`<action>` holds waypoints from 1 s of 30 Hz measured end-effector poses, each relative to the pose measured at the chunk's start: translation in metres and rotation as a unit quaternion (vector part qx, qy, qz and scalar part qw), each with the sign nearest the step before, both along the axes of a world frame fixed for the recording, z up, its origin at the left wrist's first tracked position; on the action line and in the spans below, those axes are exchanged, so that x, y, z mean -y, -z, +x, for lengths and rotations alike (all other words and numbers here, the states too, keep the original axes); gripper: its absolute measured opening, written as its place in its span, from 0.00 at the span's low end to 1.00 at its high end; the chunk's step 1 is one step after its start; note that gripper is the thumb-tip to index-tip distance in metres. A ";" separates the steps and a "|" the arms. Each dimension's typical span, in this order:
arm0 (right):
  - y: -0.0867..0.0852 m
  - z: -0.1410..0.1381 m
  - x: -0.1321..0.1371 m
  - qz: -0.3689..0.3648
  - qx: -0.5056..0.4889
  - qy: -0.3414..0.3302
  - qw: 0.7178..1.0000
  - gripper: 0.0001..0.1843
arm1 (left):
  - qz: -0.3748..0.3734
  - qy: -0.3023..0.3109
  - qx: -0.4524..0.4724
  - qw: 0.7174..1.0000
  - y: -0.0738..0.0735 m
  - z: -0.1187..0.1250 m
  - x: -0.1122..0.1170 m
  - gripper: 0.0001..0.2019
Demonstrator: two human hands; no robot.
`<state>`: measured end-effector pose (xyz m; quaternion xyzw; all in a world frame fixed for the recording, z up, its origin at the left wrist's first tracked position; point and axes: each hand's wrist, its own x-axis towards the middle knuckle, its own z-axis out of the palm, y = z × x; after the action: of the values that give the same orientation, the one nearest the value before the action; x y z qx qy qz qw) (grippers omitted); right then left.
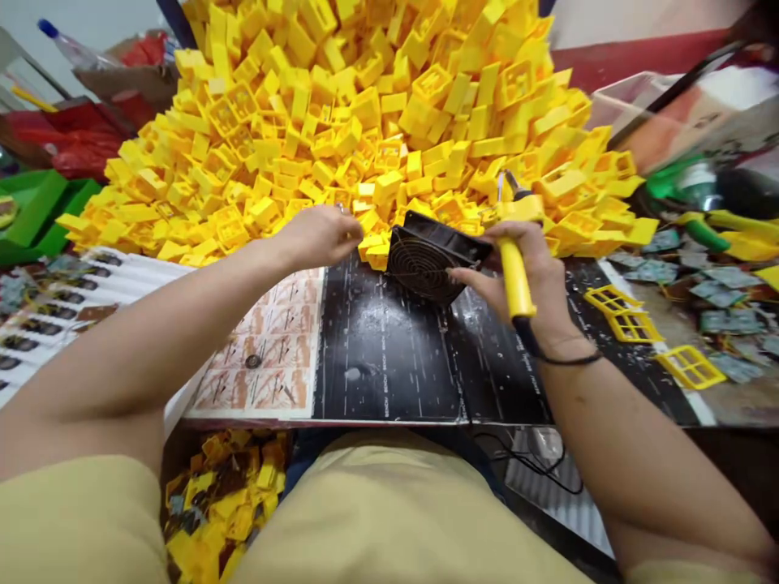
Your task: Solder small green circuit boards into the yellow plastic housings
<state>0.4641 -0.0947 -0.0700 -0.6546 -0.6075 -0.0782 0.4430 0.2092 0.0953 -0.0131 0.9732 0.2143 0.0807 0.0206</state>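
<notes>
My right hand (529,259) is closed around a yellow-handled soldering gun (517,276), its metal tip pointing up and away and a black cord trailing from the handle's lower end. Its thumb and fingers also grip the edge of a square black fan (426,258), which stands tilted on the black bench surface with its ring-shaped guard facing me. At the front edge of the pile of yellow plastic housings (365,113), my left hand (325,235) has its fingers curled together, left of the fan. Whatever its fingertips hold, if anything, is hidden.
Yellow window-like frames (690,367) and small circuit boards (727,296) lie on the right. Printed sheets (268,357) and a white corrugated tray (122,284) are on the left, near a green bin (42,211). More yellow parts (228,503) sit below the bench edge.
</notes>
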 end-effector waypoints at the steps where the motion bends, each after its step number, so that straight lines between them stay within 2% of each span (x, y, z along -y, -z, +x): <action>1: -0.002 -0.002 0.009 0.004 0.018 0.005 1.000 0.26 | 0.014 -0.008 0.019 1.000 -0.001 0.017 -0.007 0.15; 3: -0.008 -0.004 0.040 0.023 0.039 0.016 0.999 0.26 | 0.032 0.002 0.019 0.999 -0.001 0.057 -0.012 0.17; 5: -0.012 -0.003 0.077 0.029 0.052 0.032 0.998 0.23 | 0.031 0.070 -0.005 0.997 0.005 0.104 -0.006 0.19; 7: -0.011 0.000 0.109 0.026 0.076 0.064 0.995 0.27 | 0.041 0.144 -0.039 0.988 0.017 0.154 0.007 0.22; 9: -0.008 0.002 0.130 0.000 0.081 0.074 0.994 0.30 | 0.056 0.181 -0.073 0.979 0.033 0.200 0.021 0.25; 11: -0.006 0.002 0.138 0.003 0.096 0.076 0.993 0.30 | 0.054 0.161 -0.102 0.980 0.047 0.231 0.031 0.27; 13: -0.006 0.002 0.138 0.011 0.121 0.079 0.989 0.28 | 0.047 0.115 -0.104 0.987 0.057 0.241 0.034 0.25; 16: -0.009 0.002 0.135 0.005 0.146 0.084 0.986 0.27 | 0.049 0.071 -0.103 0.991 0.062 0.215 0.029 0.22; 21: -0.006 0.007 0.131 0.012 0.114 0.059 0.992 0.31 | 0.092 0.068 -0.137 0.984 0.059 0.121 0.034 0.21; 25: -0.001 0.007 0.113 0.029 0.072 0.071 0.994 0.31 | 0.118 0.110 -0.147 0.976 0.057 0.049 0.045 0.17; 30: 0.002 -0.003 0.066 0.050 0.024 0.017 0.998 0.23 | 0.090 0.214 -0.165 0.959 0.049 -0.031 0.048 0.14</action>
<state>0.4610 -0.1610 -0.0717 -0.6393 -0.6025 -0.1320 0.4591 0.1778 0.0470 -0.0623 0.9940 -0.0062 -0.0681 -0.0858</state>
